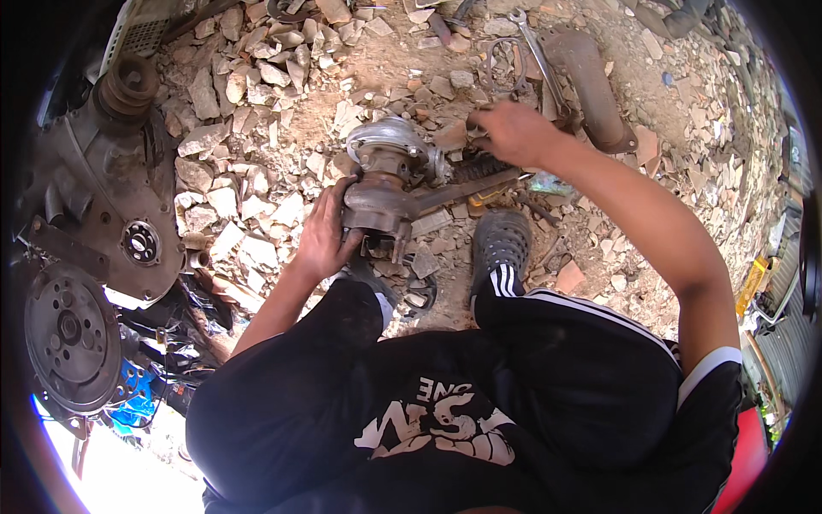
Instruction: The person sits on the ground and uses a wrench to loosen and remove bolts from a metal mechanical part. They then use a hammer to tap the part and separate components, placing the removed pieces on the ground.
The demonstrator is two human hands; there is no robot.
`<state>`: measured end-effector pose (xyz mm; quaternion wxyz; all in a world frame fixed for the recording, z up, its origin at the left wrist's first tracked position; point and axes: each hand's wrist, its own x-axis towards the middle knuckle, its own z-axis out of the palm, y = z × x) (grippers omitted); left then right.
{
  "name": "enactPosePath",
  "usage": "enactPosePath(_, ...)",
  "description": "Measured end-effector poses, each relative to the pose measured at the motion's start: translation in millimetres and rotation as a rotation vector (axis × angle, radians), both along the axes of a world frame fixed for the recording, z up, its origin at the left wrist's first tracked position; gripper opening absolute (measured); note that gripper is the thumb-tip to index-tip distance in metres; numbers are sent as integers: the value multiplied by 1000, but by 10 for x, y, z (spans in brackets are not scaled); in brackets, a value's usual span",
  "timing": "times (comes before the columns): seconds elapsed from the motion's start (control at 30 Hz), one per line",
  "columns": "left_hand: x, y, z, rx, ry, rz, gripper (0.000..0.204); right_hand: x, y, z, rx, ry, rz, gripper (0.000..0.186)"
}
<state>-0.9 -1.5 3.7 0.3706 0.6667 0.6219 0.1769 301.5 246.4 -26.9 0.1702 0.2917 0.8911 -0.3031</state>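
My left hand (330,236) grips the lower housing of a rusty turbocharger (372,197) with a silver upper casing, standing on the rubble between my feet. My right hand (509,133) is raised to the right of it, fingers curled; whatever they may hold is too small to make out. Beneath that hand lie a dark ribbed part (484,167) and a long metal bar (462,187) reaching rightward from beside the turbo. Higher up on the right are a long wrench (544,64) and a rusty curved metal cover (586,94).
A large grimy engine casing (111,197) with a round plate (73,334) stands along the left side, above blue plastic (133,398). My sandalled right foot (501,244) rests on broken stones (257,68). A yellow object (752,283) and corrugated sheeting (788,291) are at the right edge.
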Motion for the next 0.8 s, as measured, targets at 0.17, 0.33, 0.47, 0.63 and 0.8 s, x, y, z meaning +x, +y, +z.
enactPosePath(0.17,2,4,11,-3,5,4,83,0,-175,-20,-43,-107,-67,31)
enactPosePath(0.33,4,8,27,-22,-2,6,83,124,52,47,-190,154,-184,23)
enactPosePath(0.47,7,-2,15,-25,-7,17,84,143,265,133,-165,256,-411,21)
enactPosePath(0.63,18,-7,45,-60,19,26,85,272,676,181,66,159,-610,27)
enactPosePath(0.8,17,10,34,-20,-16,21,84,483,915,28,161,189,-714,35)
